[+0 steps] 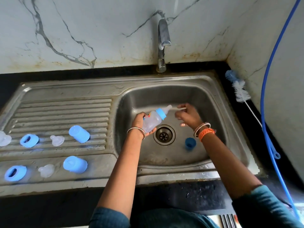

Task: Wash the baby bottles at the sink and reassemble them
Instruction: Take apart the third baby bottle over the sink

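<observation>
Clear bottle [152, 121] gripped by left hand [139, 124]; right hand [189, 116] fingers blurred, unclear.

1. White marble-look wall [98, 30] with grey veins and brownish stains along its base; it meets a side wall [246, 46] in a corner at right.
2. Black stone desk [49, 211] below; speckled, wet near the front.
3. Blue hose [269, 79] hangs along the side wall.

Blue cap [190, 143] and drain [164, 134] occupy the basin [213, 112] floor beneath the tap [162, 45].
</observation>
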A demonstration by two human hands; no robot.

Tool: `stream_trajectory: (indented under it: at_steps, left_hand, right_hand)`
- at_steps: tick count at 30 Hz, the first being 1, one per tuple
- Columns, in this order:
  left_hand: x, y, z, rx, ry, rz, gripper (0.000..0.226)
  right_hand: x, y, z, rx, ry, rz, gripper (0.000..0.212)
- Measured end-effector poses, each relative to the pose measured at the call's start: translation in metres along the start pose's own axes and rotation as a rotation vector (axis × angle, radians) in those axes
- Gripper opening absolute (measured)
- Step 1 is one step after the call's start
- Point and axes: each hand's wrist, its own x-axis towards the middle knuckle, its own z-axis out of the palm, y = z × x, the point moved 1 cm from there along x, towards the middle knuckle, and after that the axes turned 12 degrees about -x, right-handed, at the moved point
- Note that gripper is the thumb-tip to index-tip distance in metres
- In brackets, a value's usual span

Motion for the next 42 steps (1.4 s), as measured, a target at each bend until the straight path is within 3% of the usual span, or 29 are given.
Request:
stream_trajectory:
  at_steps: [2, 4, 6, 8, 10, 12, 13, 15, 18, 21, 22, 25, 27, 30, 31, 33, 34, 36, 38, 42]
  left_hand:
    - [-0.014, 0.013, 0.016, -0.003, 0.008, 0.138, 0.023]
    - [-0.031, 0.028, 0.033, 0.065, 0.030, 0.418, 0.025]
    - [-0.057, 0.045, 0.048, 0.121, 0.010, 0.893, 0.027]
    - [-0.091, 0.053, 0.057, 0.192, -0.115, 1.375, 0.026]
    - [-0.116, 0.052, 0.061, 0.352, -0.203, 1.776, 0.011]
    - [-0.127, 0.048, 0.058, 0.507, -0.182, 2.043, 0.008]
    - [-0.129, 0.046, 0.056, 0.531, -0.159, 2.091, 0.010]
    - [-0.135, 0.045, 0.055, 0.407, -0.169, 1.983, 0.013]
    - [-0.146, 0.044, 0.067, 0.061, -0.196, 1.587, 0.013]
    - [-0.154, 0.046, 0.081, 0.012, -0.075, 1.363, 0.021]
    - [-0.152, 0.048, 0.082, 0.026, -0.065, 1.186, 0.023]
    - [-0.148, 0.040, 0.079, 0.086, -0.300, 0.304, 0.025]
    - [-0.145, 0.038, 0.073, 0.024, -0.461, 0.091, 0.031]
    - [-0.141, 0.043, 0.071, -0.116, -0.665, 0.064, 0.039]
    - [-0.138, 0.045, 0.070, -0.074, -0.690, 0.135, 0.032]
    - [-0.132, 0.047, 0.067, 0.099, -0.605, 0.378, 0.030]
    - [-0.129, 0.048, 0.063, 0.161, -0.539, 0.477, 0.035]
    - [-0.125, 0.051, 0.056, 0.191, -0.490, 0.514, 0.029]
    - [-0.129, 0.055, 0.050, 0.225, -0.474, 0.436, 0.023]
    - [-0.122, 0.053, 0.043, 0.343, -0.356, 0.305, 0.053]
  right_hand:
    - [-0.023, -0.040, -0.006, 0.410, -0.140, 0.022, 0.013]
    - [-0.044, -0.068, -0.008, 0.555, -0.209, -0.010, 0.034]
    - [-0.060, -0.092, -0.012, 0.595, -0.172, -0.079, 0.051]
    - [-0.072, -0.111, -0.016, 0.536, -0.108, -0.163, 0.054]
    - [-0.080, -0.126, -0.022, 0.480, -0.053, -0.181, 0.053]
    - [-0.084, -0.133, -0.027, 0.458, -0.002, -0.145, 0.048]
    - [-0.086, -0.136, -0.028, 0.465, 0.027, -0.134, 0.043]
    - [-0.090, -0.141, -0.027, 0.532, 0.153, -0.159, 0.032]
    - [-0.098, -0.147, -0.030, 0.488, 0.479, -0.246, 0.031]
    - [-0.104, -0.148, -0.040, 0.440, 0.655, -0.420, 0.039]
    - [-0.107, -0.145, -0.045, 0.387, 0.717, -0.541, 0.041]
    - [-0.111, -0.140, -0.056, -0.098, 0.911, -1.008, 0.040]
    - [-0.102, -0.135, -0.061, -0.138, 0.859, -0.977, 0.041]
    - [-0.082, -0.131, -0.071, 0.261, 0.603, -0.398, 0.049]
    - [-0.076, -0.126, -0.071, 0.317, 0.492, -0.241, 0.051]
    - [-0.066, -0.118, -0.071, 0.341, 0.307, -0.135, 0.049]
    - [-0.064, -0.116, -0.071, 0.371, 0.247, -0.147, 0.048]
    - [-0.060, -0.114, -0.069, 0.421, 0.159, -0.231, 0.043]
    - [-0.061, -0.111, -0.068, 0.411, 0.121, -0.358, 0.036]
    - [-0.064, -0.106, -0.064, 0.434, 0.063, -0.618, 0.018]
